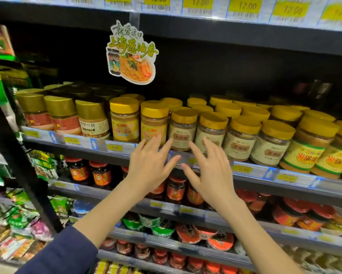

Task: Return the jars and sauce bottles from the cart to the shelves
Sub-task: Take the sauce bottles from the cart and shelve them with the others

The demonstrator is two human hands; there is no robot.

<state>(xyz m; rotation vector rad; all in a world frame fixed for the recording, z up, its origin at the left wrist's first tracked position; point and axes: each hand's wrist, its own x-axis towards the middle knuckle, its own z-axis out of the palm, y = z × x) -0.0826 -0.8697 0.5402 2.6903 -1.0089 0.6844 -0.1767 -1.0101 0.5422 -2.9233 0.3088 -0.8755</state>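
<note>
Yellow-capped jars [183, 131] with beige labels, gold-capped jars [62, 115] with red labels — red-lidded jars [100, 174] dark with orange labels, price tags [245, 5] yellow on blue-white strips, shelves [225, 30] black, sleeve [63, 256] navy.

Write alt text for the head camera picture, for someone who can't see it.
A bare left hand and right hand, fingers spread and holding nothing, reach toward yellow-lidded plastic jars on a dark supermarket shelf. Red-lidded sauce jars sit below, and a paper noodle sign hangs above.
</note>
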